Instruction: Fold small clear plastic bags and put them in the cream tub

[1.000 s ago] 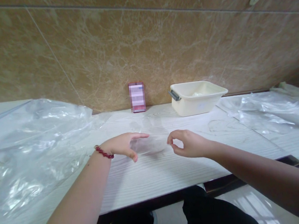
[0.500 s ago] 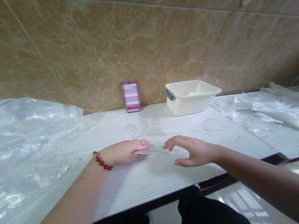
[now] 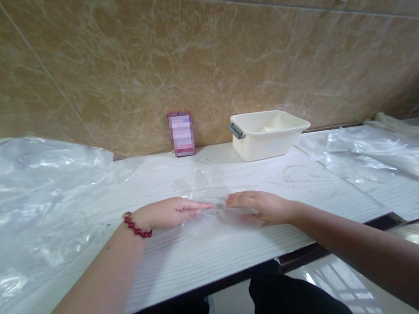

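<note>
A thin clear plastic glove lies flat on the white table, fingers pointing toward the wall. My left hand, with a red bead bracelet at the wrist, lies flat on the glove's left lower part, fingers stretched out to the right. My right hand rests flat on the glove's right lower part, fingers stretched left. The fingertips of both hands nearly meet over the glove. Neither hand grips anything.
A cream plastic tub with a grey handle stands at the back by the brown tiled wall. A small pink box leans against the wall. Crumpled clear plastic sheeting covers the table at the left and right.
My right hand went from a pinch to flat and came down onto the glove. My left hand lowered and flattened too. The glove now lies spread on the table.
</note>
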`<action>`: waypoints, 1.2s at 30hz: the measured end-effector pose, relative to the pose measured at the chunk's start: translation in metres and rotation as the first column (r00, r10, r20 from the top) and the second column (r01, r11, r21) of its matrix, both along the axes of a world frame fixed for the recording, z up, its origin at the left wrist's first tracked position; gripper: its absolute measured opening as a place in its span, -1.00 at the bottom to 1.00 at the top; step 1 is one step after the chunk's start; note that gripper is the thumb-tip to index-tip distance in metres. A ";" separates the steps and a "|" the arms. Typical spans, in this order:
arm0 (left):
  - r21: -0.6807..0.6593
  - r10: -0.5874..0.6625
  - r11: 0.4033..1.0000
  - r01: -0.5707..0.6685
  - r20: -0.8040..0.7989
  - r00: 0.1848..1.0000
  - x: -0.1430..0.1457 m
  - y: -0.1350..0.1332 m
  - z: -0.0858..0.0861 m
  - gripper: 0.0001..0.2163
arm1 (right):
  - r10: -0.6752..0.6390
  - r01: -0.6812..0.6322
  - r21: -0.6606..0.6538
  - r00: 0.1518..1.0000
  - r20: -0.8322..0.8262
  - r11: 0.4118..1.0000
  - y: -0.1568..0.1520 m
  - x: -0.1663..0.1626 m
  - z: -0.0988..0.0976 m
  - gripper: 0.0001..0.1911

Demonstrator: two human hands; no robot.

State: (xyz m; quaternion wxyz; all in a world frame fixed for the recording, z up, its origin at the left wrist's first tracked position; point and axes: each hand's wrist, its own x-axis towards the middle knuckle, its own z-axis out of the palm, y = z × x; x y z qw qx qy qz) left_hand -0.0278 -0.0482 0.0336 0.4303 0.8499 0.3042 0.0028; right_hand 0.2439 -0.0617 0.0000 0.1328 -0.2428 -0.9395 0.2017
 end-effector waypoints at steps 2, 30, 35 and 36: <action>-0.034 0.034 0.999 -0.033 0.030 0.999 -0.001 0.001 0.001 -0.66 | -0.007 0.005 -0.033 0.999 -0.044 0.999 -0.001 -0.005 0.002 -0.63; -0.703 0.942 0.328 -0.631 0.188 0.280 0.007 0.032 -0.034 -0.93 | -0.674 0.740 -0.063 0.641 0.367 0.670 0.063 -0.057 0.030 -0.69; -0.693 0.953 0.297 -0.657 0.175 0.247 0.006 0.035 -0.037 -0.97 | -0.654 0.722 -0.049 0.652 0.384 0.691 0.074 -0.060 0.034 -0.65; -0.682 0.956 0.292 -0.670 0.183 0.230 0.006 0.034 -0.037 -0.98 | -0.670 0.725 -0.027 0.650 0.360 0.689 0.076 -0.059 0.032 -0.65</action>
